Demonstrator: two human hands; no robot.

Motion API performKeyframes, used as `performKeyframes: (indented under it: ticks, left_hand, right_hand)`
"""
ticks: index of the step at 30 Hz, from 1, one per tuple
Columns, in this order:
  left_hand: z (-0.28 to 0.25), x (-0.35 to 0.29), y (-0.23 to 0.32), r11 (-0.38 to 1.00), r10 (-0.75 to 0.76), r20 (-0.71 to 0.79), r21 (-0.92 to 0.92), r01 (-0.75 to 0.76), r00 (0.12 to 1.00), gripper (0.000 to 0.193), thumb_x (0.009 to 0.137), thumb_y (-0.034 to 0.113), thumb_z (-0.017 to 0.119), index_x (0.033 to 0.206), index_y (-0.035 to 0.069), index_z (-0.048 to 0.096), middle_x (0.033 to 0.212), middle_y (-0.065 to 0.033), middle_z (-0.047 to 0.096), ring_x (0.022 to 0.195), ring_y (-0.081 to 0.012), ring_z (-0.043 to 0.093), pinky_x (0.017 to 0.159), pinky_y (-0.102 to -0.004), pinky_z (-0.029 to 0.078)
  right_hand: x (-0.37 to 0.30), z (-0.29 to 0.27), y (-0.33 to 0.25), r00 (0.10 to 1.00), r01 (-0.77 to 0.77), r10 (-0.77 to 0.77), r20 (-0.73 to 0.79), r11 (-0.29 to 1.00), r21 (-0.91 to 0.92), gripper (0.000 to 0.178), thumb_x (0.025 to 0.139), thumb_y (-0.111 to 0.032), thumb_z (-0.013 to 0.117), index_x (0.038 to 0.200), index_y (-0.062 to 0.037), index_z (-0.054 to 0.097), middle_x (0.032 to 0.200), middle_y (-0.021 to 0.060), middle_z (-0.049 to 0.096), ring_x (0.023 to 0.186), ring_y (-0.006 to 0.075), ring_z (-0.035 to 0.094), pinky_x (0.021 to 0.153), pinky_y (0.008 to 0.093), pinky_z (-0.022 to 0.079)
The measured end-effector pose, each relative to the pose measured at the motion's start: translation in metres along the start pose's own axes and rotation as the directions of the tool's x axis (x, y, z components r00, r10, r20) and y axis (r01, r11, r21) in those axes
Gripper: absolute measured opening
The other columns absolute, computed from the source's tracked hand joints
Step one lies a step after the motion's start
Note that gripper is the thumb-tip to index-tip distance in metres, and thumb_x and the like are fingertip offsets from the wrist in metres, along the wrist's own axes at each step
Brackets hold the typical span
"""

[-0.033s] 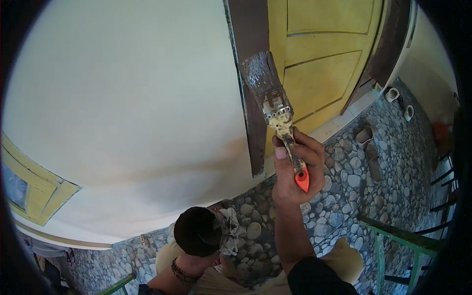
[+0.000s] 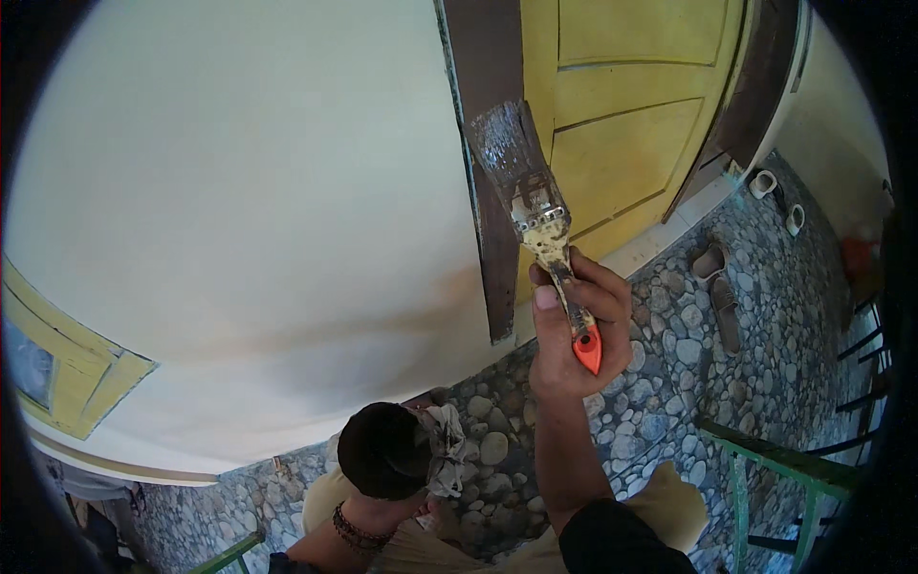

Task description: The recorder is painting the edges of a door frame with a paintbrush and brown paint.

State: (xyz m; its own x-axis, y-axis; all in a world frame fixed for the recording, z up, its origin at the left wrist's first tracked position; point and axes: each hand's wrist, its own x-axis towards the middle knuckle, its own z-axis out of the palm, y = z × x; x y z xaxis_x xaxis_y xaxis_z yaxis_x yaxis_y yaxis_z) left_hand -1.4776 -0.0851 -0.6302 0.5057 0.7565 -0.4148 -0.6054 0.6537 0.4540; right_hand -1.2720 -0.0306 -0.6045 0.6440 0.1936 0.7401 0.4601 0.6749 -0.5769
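Note:
My right hand (image 2: 572,335) is raised and closed round the handle of a paintbrush (image 2: 547,232). The brush has an orange handle tip, and dried cream paint covers its neck and upper handle. Its wide bristles, coated in wet dark brown paint, point up in front of the brown door frame (image 2: 483,57); I cannot tell whether they touch it. Low in front of me, my left hand (image 2: 387,509) supports a round container of dark paint (image 2: 384,450). Most of those fingers are hidden beneath it. Crumpled greyish wrapping or cloth (image 2: 448,450) bunches at the container's right side.
A cream wall (image 2: 239,191) fills the left, with a yellow window frame (image 2: 105,383) low on it. Right of the brown frame is a yellow panelled door (image 2: 622,143). Shoes (image 2: 725,311) lie on the pebbled floor (image 2: 669,383). A green metal frame (image 2: 775,454) stands at lower right.

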Motion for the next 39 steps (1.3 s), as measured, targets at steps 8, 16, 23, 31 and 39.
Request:
performKeyframes:
  ticks: [8, 16, 23, 31, 39]
  left_hand:
    - [-0.009, -0.002, 0.004, 0.999, -0.036, 0.262, -0.002, 0.037, 0.964, 0.049, 0.08, 0.015, 0.056, 0.126, 0.01, 0.039, 0.123, -0.0062, 0.047, 0.113, -0.0193, 0.045, 0.099, -0.0347, 0.036]
    - [-0.003, -0.002, 0.005, 0.966, -0.003, 0.168, 0.256, -0.04, 0.986, 0.058, 0.075, 0.019, 0.064, 0.126, 0.01, 0.038, 0.121, -0.0055, 0.048, 0.111, -0.0195, 0.047, 0.091, -0.0334, 0.044]
    - [0.019, -0.004, 0.004, 0.888, 0.119, -0.094, 0.455, -0.064, 0.988, 0.041, 0.084, 0.038, 0.055, 0.108, 0.004, 0.05, 0.1, -0.014, 0.059, 0.093, -0.0286, 0.057, 0.08, -0.0404, 0.049]
    - [0.021, -0.006, 0.001, 0.994, 0.008, -0.165, -0.104, -0.025, 0.986, 0.04, 0.085, 0.036, 0.054, 0.108, 0.004, 0.05, 0.101, -0.0158, 0.058, 0.091, -0.0292, 0.057, 0.077, -0.041, 0.049]
    - [0.014, -0.003, 0.0, 0.929, 0.153, -0.084, 0.353, -0.115, 0.985, 0.041, 0.085, 0.038, 0.052, 0.107, 0.003, 0.051, 0.098, -0.0183, 0.058, 0.087, -0.0316, 0.057, 0.068, -0.0403, 0.049]
  right_hand:
    - [-0.008, -0.006, 0.005, 0.996, 0.032, -0.03, 0.084, 0.999, -0.028, 0.017, 0.073, 0.002, 0.065, 0.084, 0.0046, 0.053, 0.102, 0.0201, 0.051, 0.089, 0.0272, 0.059, 0.072, 0.0353, 0.057]
    - [-0.015, -0.007, 0.007, 0.996, 0.044, -0.038, 0.082, 0.997, -0.061, 0.016, 0.073, 0.002, 0.065, 0.084, 0.0053, 0.054, 0.1, 0.02, 0.052, 0.088, 0.0267, 0.059, 0.072, 0.0343, 0.057]
    - [-0.02, -0.006, 0.008, 1.0, -0.001, 0.001, -0.003, 0.998, -0.06, 0.019, 0.067, 0.0, 0.071, 0.083, -0.0024, 0.061, 0.092, 0.0166, 0.061, 0.083, 0.024, 0.061, 0.072, 0.0313, 0.05]
    - [-0.026, -0.009, 0.01, 1.0, -0.028, 0.029, 0.001, 0.998, -0.061, 0.019, 0.068, 0.0, 0.071, 0.084, -0.0027, 0.061, 0.093, 0.0166, 0.061, 0.084, 0.0244, 0.061, 0.073, 0.0316, 0.05]
    - [-0.031, -0.012, 0.011, 0.999, -0.049, 0.048, -0.006, 0.997, -0.053, 0.018, 0.068, 0.001, 0.07, 0.084, -0.0034, 0.062, 0.093, 0.0164, 0.061, 0.083, 0.0238, 0.061, 0.073, 0.0314, 0.05]
